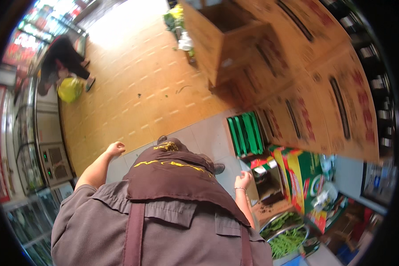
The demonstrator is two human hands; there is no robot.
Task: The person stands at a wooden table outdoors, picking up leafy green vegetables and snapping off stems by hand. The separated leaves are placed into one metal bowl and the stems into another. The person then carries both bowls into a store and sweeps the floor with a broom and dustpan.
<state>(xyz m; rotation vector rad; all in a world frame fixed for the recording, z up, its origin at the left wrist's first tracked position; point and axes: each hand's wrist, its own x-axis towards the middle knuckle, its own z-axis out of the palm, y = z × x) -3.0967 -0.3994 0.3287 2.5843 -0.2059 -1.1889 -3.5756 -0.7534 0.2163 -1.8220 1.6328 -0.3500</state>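
Observation:
My left hand (115,149) hangs out over the tiled floor with its fingers loosely bent and apart, holding nothing. On the other side, my right hand (243,180) is also empty, its fingers loosely curled and a thin bracelet at the wrist. It is nearest an open carton (267,186) and a box of green slatted pieces (246,134). A dark apron (183,176) with yellow lettering covers my front, and one shoe (218,168) shows below its edge.
Large stacked cardboard boxes (319,76) rise along the right. Leafy greens (287,241) fill metal bowls at the lower right. At far left, a person (61,55) bends over a yellow-green plastic bag (69,89) beside glass-fronted cabinets (26,129). Scraps lie on the yellow floor (143,83).

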